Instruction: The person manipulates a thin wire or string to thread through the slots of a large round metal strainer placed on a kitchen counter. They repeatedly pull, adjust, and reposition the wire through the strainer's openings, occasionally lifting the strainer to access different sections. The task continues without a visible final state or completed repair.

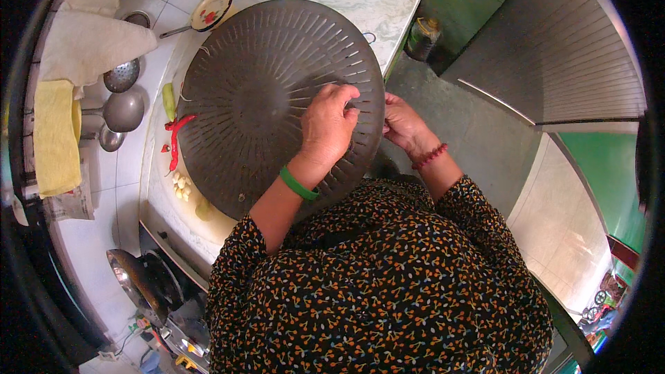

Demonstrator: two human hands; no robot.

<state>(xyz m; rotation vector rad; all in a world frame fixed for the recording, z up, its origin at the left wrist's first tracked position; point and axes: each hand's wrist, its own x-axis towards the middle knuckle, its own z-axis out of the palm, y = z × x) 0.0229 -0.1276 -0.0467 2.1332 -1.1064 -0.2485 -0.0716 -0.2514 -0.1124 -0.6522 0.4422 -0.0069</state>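
Two hands [329, 121] [405, 125], round dark disc [260, 100], slotted radially, broad face upward

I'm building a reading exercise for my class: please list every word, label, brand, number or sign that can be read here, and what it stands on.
No text can be read in this view.
Pale sheet by the yellow cloth: faint marks, too small and blurred to read.
Dark slotted disc at the left hand and right hand: no lettering visible.
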